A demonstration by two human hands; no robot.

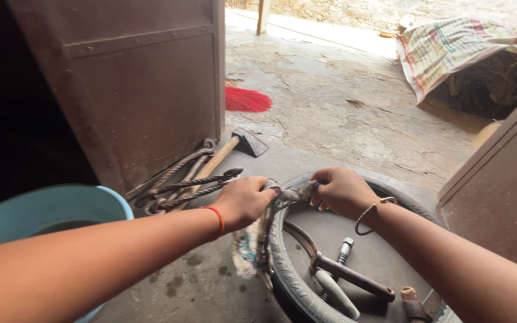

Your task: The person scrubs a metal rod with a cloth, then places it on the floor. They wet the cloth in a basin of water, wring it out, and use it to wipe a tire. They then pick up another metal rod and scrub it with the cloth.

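Both hands twisting a grimy patterned rag (252, 239) at the rim of a black rubber tyre (291, 281) lying on the concrete floor (354, 119).
Left hand (243, 202): fingers fisted tight on the rag, rest of it hangs down over the tyre edge. Right hand (342, 190): fingers pinching the rag's twisted end. Rusty metal hand tools (342, 272) sit inside the tyre; twisted iron bars (181, 182) and a wooden-handled hammer (234, 148) lie just left, blue plastic tub (43, 212) near the left forearm.
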